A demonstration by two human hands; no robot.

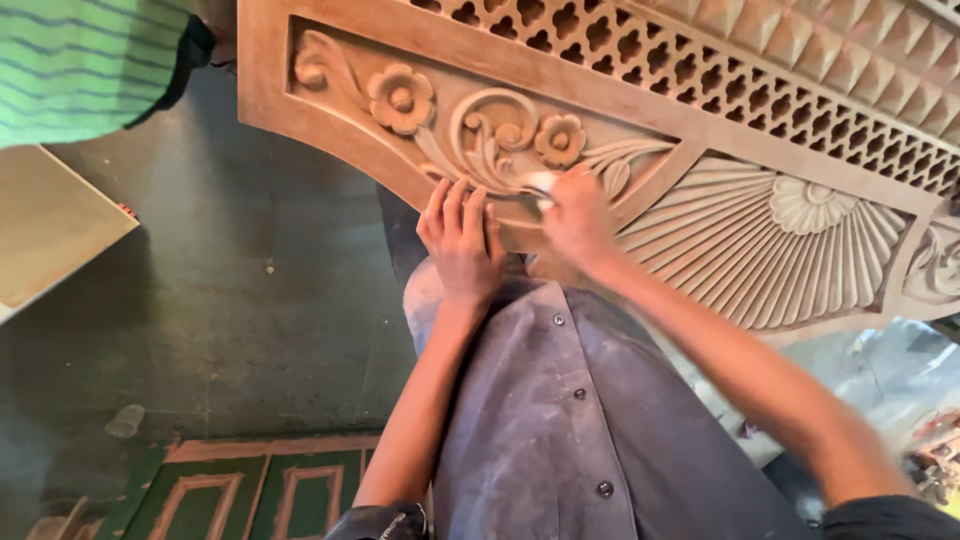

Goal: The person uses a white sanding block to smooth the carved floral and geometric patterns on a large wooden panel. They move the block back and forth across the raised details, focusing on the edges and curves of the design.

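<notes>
Near, a dusty grey shirt point(560, 420); left hand point(462, 240) rests flat, released, on the carved wooden panel point(760, 240); right hand point(578, 215) pinches a pale pad point(541, 183).

Soft, even daylight, moderately bright; floor point(250, 300) left dim, in shadow. Right hand point(575, 215) slightly motion-blurred, whitish bit at fingertips perhaps glare. Wide-angle bend at edges.

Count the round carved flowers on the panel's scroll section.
2: a larger flower at the left end, a smaller flower right of the scroll, above the right hand. The hands may hide more.
</notes>
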